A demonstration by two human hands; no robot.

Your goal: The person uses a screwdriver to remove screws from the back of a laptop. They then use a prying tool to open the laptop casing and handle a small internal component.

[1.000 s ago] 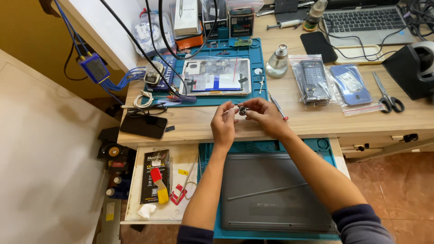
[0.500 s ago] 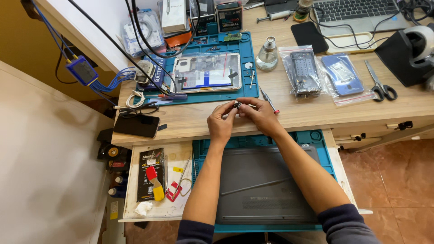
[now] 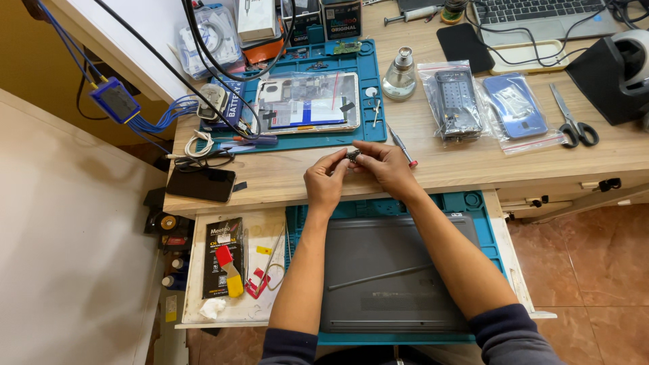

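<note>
My left hand (image 3: 326,181) and my right hand (image 3: 385,166) meet above the front of the wooden desk (image 3: 473,165). Together they pinch a small dark metallic part (image 3: 353,155) between their fingertips. Just behind the hands lies an opened tablet (image 3: 307,103) on a blue repair mat (image 3: 368,74). A red-handled screwdriver (image 3: 404,149) lies on the desk right beside my right hand. Below my forearms a grey laptop (image 3: 399,270) rests, lid closed, on a second blue mat in the pulled-out drawer.
A glass bottle (image 3: 399,76), two bagged phones (image 3: 454,101), scissors (image 3: 573,122) and a black tape dispenser (image 3: 618,67) sit to the right. A black phone (image 3: 201,184) and cables (image 3: 203,145) lie at left. Tweezers (image 3: 270,260) and small tools lie in the drawer's white tray.
The camera view has shifted slightly, so the desk sits higher in the frame. Both hands stay together on the small part, with the fingers turning it a little.
</note>
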